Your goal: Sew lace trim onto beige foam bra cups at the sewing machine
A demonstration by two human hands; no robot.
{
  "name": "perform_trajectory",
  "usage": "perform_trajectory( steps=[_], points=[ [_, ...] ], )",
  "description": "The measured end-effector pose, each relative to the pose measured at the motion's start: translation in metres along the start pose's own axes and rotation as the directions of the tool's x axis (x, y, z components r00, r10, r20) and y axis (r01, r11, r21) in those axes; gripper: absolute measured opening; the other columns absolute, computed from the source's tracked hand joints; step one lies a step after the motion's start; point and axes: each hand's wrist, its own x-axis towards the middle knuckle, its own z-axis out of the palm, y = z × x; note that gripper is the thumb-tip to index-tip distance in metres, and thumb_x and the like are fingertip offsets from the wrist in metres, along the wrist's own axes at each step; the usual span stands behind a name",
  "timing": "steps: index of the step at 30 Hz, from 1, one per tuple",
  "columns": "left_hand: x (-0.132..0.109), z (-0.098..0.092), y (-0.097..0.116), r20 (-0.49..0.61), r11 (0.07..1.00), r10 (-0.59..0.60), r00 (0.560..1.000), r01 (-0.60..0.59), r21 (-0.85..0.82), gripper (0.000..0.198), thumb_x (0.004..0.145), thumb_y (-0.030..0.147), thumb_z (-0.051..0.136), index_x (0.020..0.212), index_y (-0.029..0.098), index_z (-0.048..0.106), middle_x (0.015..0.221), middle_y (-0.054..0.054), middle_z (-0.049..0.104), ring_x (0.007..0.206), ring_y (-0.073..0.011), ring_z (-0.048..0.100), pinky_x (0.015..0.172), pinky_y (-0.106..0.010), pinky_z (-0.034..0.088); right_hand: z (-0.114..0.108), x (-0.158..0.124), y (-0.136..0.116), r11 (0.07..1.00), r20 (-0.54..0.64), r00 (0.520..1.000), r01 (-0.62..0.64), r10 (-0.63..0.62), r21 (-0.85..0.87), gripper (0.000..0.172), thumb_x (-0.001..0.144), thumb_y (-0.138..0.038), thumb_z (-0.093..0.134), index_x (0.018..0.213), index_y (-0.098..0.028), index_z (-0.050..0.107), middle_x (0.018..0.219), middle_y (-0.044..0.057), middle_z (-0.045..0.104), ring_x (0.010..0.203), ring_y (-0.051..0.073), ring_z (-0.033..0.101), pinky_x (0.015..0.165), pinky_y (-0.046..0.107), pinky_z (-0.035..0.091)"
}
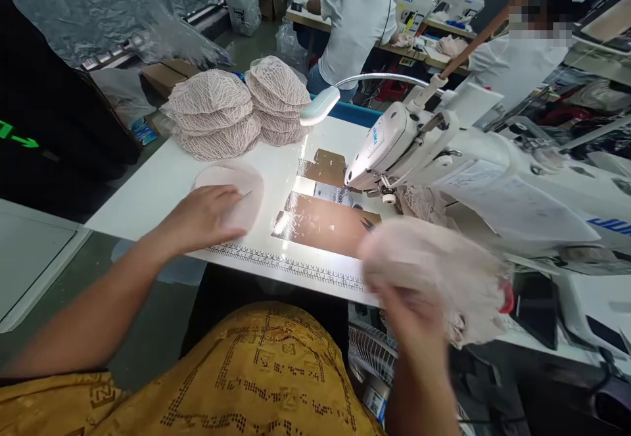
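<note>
1. While the bare left hand (pixel 210 218) is lying on the smooth, pale pink, rounded fabric piece (pixel 250 179) on the glossy white table (pixel 148 193), its thumb and fingers are standing apart; light, flat pressure should be preventing creases.
2. The right hand (pixel 414 308), well apart from it, is touching blurred, pale pink, soft cloth (pixel 428 252); can't tell whether fingers are gripping it.
3. The dark, pointed metal tool (pixel 367 224) is lying near that cloth, so steering clear is probably avoiding snags.
</note>
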Motion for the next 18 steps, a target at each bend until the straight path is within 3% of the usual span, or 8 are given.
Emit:
perform_trajectory(
  steps=[3, 5, 7, 9, 11, 13, 15, 18],
  points=[
    [-0.007, -0.004, 0.038, 0.128, 0.868, 0.297, 0.946, -0.211, -0.45, 0.081, 0.07, 0.049, 0.078, 0.141, 0.025, 0.046, 0.142, -0.01, 0.053, 0.128, -0.0295, 0.052, 0.105, -0.04, 0.044, 0.048, 0.004, -0.005, 0.991, 0.446, 0.89, 0.047, -0.098, 0.125, 0.01, 0.083, -0.026, 0.061, 0.077, -0.022, 0.067, 0.072, 0.0, 0.065, 0.067, 0.016, 0.062, 0.063, 0.03, 0.053],
    [-0.011, -0.002, 0.058, 0.256, 0.697, 0.452, 0.854, -0.16, -0.699, 0.066, 0.072, 0.037, 0.078, 0.132, 0.026, 0.055, 0.124, -0.005, 0.066, 0.107, -0.0238, 0.065, 0.089, -0.029, 0.053, 0.063, 0.008, -0.01, 0.978, 0.575, 0.797, 0.094, -0.188, 0.189, 0.007, 0.083, -0.02, 0.059, 0.081, -0.02, 0.066, 0.074, -0.001, 0.064, 0.066, 0.014, 0.059, 0.062, 0.026, 0.05],
    [-0.018, 0.002, 0.061, 0.315, 0.659, 0.403, 0.859, -0.033, -0.751, 0.036, 0.079, 0.03, 0.07, 0.114, 0.023, 0.067, 0.1, -0.001, 0.072, 0.084, -0.0189, 0.068, 0.07, -0.023, 0.052, 0.061, 0.012, -0.013, 0.971, 0.444, 0.864, 0.187, -0.236, 0.151, 0.008, 0.08, -0.016, 0.059, 0.083, -0.021, 0.064, 0.076, -0.001, 0.064, 0.065, 0.013, 0.058, 0.059, 0.024, 0.047],
    [-0.027, 0.006, 0.049, 0.28, 0.744, 0.164, 0.946, 0.068, -0.665, 0.019, 0.083, 0.025, 0.062, 0.099, 0.02, 0.07, 0.087, 0.0, 0.071, 0.075, -0.0169, 0.065, 0.062, -0.021, 0.047, 0.048, 0.015, -0.011, 0.957, 0.2, 0.936, 0.285, -0.291, 0.059, 0.01, 0.076, -0.013, 0.062, 0.079, -0.022, 0.061, 0.076, 0.0, 0.063, 0.068, 0.014, 0.058, 0.06, 0.025, 0.046],
    [-0.035, 0.009, 0.037, 0.144, 0.811, -0.106, 0.984, 0.169, -0.56, 0.015, 0.083, 0.024, 0.06, 0.094, 0.019, 0.07, 0.084, -0.001, 0.07, 0.075, -0.017, 0.063, 0.061, -0.021, 0.045, 0.036, 0.016, -0.005, 0.939, -0.045, 0.938, 0.342, -0.344, -0.041, 0.012, 0.074, -0.014, 0.065, 0.075, -0.024, 0.058, 0.076, 0.0, 0.062, 0.072, 0.017, 0.059, 0.062, 0.027, 0.046],
    [-0.039, 0.012, 0.034, 0.067, 0.764, -0.227, 0.972, 0.22, -0.606, 0.016, 0.085, 0.029, 0.06, 0.091, 0.018, 0.069, 0.082, -0.002, 0.068, 0.074, -0.0171, 0.062, 0.062, -0.023, 0.046, 0.034, 0.018, 0.002, 0.95, -0.202, 0.93, 0.284, -0.306, -0.131, 0.008, 0.076, -0.019, 0.066, 0.076, -0.024, 0.059, 0.078, 0.001, 0.063, 0.075, 0.018, 0.06, 0.065, 0.029, 0.047],
    [-0.037, 0.016, 0.044, 0.135, 0.571, -0.124, 0.983, 0.182, -0.8, 0.029, 0.089, 0.04, 0.057, 0.101, 0.017, 0.069, 0.086, -0.005, 0.069, 0.075, -0.018, 0.063, 0.065, -0.026, 0.05, 0.042, 0.02, 0.008, 0.982, -0.16, 0.973, 0.152, -0.169, -0.114, 0.004, 0.081, -0.027, 0.063, 0.079, -0.023, 0.063, 0.079, 0.002, 0.064, 0.073, 0.018, 0.06, 0.064, 0.029, 0.047],
    [-0.032, 0.02, 0.07, 0.202, 0.16, 0.279, 0.939, 0.162, -0.974, 0.061, 0.089, 0.055, 0.057, 0.14, 0.023, 0.05, 0.114, -0.013, 0.066, 0.086, -0.0221, 0.067, 0.08, -0.037, 0.056, 0.061, 0.022, 0.015, 0.989, 0.219, 0.975, -0.062, 0.031, 0.134, 0.015, 0.082, -0.034, 0.064, 0.076, -0.021, 0.067, 0.074, 0.0, 0.065, 0.069, 0.016, 0.059, 0.063, 0.028, 0.048]
  ],
)
